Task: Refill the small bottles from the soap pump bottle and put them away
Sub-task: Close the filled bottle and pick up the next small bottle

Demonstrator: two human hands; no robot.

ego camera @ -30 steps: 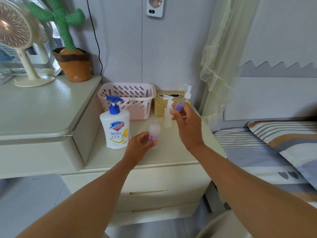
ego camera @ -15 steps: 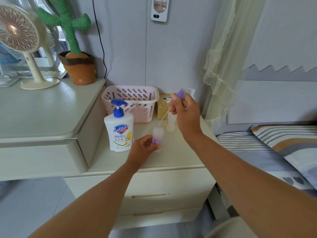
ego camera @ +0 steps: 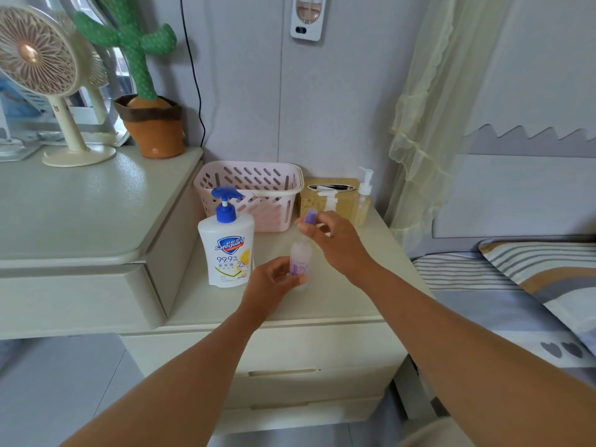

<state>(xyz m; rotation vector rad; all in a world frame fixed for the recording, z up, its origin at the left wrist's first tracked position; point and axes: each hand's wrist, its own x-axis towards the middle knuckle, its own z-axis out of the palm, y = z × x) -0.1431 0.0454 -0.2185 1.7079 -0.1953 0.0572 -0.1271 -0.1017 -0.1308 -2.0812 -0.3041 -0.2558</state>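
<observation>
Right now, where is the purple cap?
Head view, centre: the right hand pinches the purple cap just above the small bottle, near the pink basket.

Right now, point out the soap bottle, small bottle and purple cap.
soap bottle (ego camera: 227, 253), head view, front label.
small bottle (ego camera: 301, 255), head view, clear body.
purple cap (ego camera: 311, 217), head view, its side.

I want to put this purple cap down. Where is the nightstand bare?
Bare: the front strip of the nightstand, before the soap pump bottle and the left hand; also the dresser top in front of the fan. Crowded: the back row, with basket, tissue box and clear pump bottle.
</observation>
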